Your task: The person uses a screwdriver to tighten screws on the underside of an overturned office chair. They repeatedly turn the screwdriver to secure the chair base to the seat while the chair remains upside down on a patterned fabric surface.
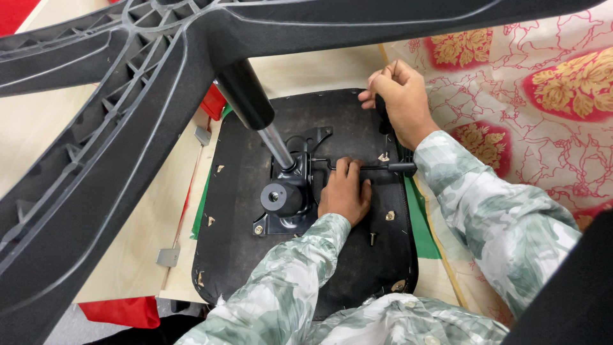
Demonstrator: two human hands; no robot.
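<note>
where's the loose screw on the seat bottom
In the head view the loose screw stands on the black seat underside, just right of the left hand and near the seat's right edge.

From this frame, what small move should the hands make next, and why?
Probably drive the loose bolt in. The left hand presses flat on the black mechanism plate under the seat, the right hand grips a black handle at the seat's edge, and that bolt stands unseated nearby.

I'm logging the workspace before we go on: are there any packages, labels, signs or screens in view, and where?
None in view: no package, label, sign or screen shows.
The left hand rests on the black metal mechanism plate of the upturned seat.
The right hand grips a black part at the seat's far edge.
</note>
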